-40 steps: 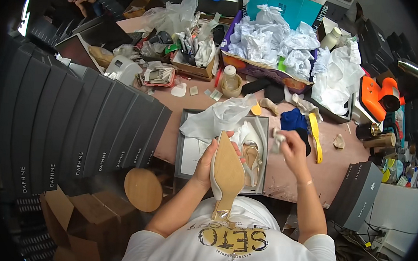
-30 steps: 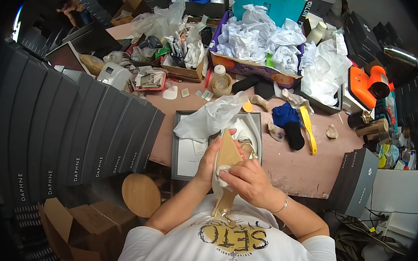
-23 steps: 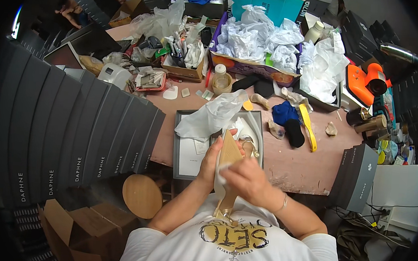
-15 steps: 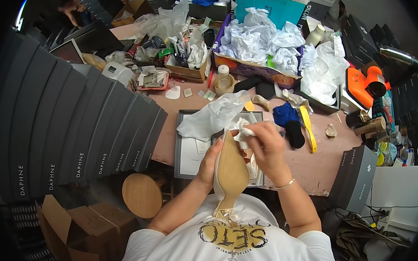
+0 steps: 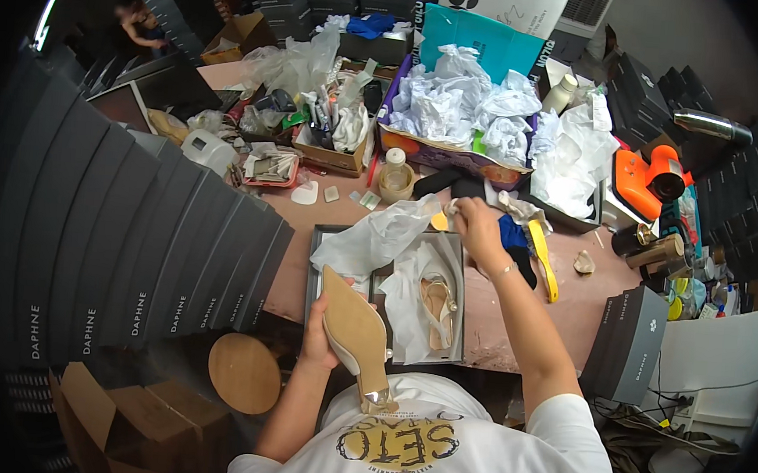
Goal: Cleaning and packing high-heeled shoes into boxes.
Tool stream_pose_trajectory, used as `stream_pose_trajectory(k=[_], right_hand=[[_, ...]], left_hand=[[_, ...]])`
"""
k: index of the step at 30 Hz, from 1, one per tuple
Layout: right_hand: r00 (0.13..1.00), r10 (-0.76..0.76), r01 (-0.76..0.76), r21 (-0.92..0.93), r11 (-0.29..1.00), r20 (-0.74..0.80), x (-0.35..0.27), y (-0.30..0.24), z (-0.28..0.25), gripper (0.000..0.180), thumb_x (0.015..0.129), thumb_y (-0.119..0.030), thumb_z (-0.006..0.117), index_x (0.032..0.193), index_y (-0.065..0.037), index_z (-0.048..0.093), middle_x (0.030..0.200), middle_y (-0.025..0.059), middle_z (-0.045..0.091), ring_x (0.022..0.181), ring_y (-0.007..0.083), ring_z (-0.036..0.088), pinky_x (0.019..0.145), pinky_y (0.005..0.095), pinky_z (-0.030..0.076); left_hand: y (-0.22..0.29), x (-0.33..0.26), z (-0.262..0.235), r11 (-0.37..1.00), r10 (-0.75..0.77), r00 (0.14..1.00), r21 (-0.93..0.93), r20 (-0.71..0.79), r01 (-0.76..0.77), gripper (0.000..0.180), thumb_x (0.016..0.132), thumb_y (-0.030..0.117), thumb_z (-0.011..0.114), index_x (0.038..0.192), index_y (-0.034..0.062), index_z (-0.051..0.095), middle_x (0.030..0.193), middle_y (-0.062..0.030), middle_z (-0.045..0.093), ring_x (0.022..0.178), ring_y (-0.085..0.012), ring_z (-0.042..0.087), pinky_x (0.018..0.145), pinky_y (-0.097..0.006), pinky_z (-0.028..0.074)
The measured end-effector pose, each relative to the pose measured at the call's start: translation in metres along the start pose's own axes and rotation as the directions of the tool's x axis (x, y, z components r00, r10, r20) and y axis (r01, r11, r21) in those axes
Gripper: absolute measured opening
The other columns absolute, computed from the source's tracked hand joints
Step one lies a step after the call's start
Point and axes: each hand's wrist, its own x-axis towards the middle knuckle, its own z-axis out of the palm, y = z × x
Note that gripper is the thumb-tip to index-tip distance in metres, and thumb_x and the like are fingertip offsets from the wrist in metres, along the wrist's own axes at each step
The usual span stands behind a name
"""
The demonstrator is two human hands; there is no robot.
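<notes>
My left hand (image 5: 319,333) is closed round a heeled shoe (image 5: 355,323), held sole up with its pointed toe away from me and its clear heel close to my shirt. Beyond it, my right hand (image 5: 478,230) reaches over the table, its fingertips pinched at a small beige lump (image 5: 450,207); its lower part is hidden. Below the hands lies an open grey shoebox (image 5: 462,330). A second shoe (image 5: 435,306) rests inside on white tissue paper (image 5: 401,317), and a translucent sheet (image 5: 366,238) covers the box's far left corner.
Near my right hand lie a yellow-handled brush (image 5: 542,261), blue cloth (image 5: 512,233) and a yellow piece (image 5: 439,220). A lidded jar (image 5: 394,178) and a carton of crumpled paper (image 5: 455,158) stand behind. Stacked grey shoeboxes (image 5: 168,231) line the left; another person (image 5: 139,26) is far left.
My right hand has left the shoe and reached away across the table; the white wad it held no longer shows in it. My left hand has moved the shoe left, uncovering the second shoe.
</notes>
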Motion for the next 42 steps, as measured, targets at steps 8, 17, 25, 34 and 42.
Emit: stream_pose_trajectory(k=[8, 17, 25, 34, 42], right_hand=[[0.793, 0.048, -0.445, 0.523, 0.727, 0.607, -0.031, -0.065, -0.002, 0.059, 0.09, -0.03, 0.062, 0.134, 0.005, 0.044, 0.132, 0.0187, 0.052, 0.123, 0.0238, 0.049, 0.102, 0.0362, 0.04], [0.621, -0.203, -0.784, 0.606, -0.135, 0.757, -0.15, -0.115, -0.051, 0.051, 0.082, -0.04, 0.068, 0.11, 0.002, 0.058, 0.095, 0.0099, 0.061, 0.078, 0.0169, 0.061, 0.068, 0.0259, 0.049], [0.828, 0.076, -0.392, 0.671, -0.629, 0.555, -0.17, -0.077, -0.089, 0.061, 0.092, -0.049, 0.049, 0.123, 0.003, 0.044, 0.104, 0.0144, 0.056, 0.062, 0.0158, 0.052, 0.047, 0.028, 0.044], [0.753, -0.242, -0.632, 0.569, -0.526, 0.612, -0.176, -0.064, -0.104, 0.074, 0.088, -0.051, 0.048, 0.128, 0.01, 0.039, 0.086, 0.0142, 0.058, 0.057, 0.0159, 0.054, 0.042, 0.027, 0.043], [0.662, 0.012, -0.703, 0.615, 0.357, 0.75, -0.157, -0.164, -0.104, 0.039, 0.09, -0.019, 0.051, 0.123, 0.002, 0.048, 0.086, 0.004, 0.057, 0.074, 0.0112, 0.057, 0.069, 0.026, 0.047]], left_hand=[[0.015, 0.013, -0.007, 0.97, 0.205, 0.979, -0.135, 0.019, -0.2, 0.061, 0.089, 0.05, 0.049, 0.13, 0.0053, 0.042, 0.105, -0.0133, 0.058, 0.1, -0.0312, 0.06, 0.086, -0.045, 0.05], [0.034, 0.117, 0.026, 0.324, 0.474, 0.815, 0.795, 0.332, -0.513, 0.058, 0.094, 0.038, 0.048, 0.136, -0.0013, 0.039, 0.127, -0.021, 0.052, 0.12, -0.0318, 0.049, 0.102, -0.038, 0.038], [0.012, 0.24, -0.008, -0.441, 0.185, 0.907, 0.857, 0.377, -0.266, 0.026, 0.083, 0.02, 0.062, 0.095, -0.0029, 0.065, 0.094, -0.0226, 0.065, 0.088, -0.0396, 0.063, 0.076, -0.045, 0.049], [0.012, 0.076, 0.033, 0.002, 0.375, 0.873, 0.942, 0.311, -0.336, 0.024, 0.086, 0.019, 0.065, 0.092, -0.0044, 0.066, 0.076, -0.0125, 0.06, 0.069, -0.0235, 0.058, 0.065, -0.032, 0.045], [-0.013, -0.028, 0.051, 0.024, 0.449, 0.684, 0.757, 0.575, -0.652, 0.02, 0.081, 0.004, 0.067, 0.101, 0.0033, 0.069, 0.071, -0.0099, 0.055, 0.064, -0.0189, 0.056, 0.058, -0.031, 0.044]])
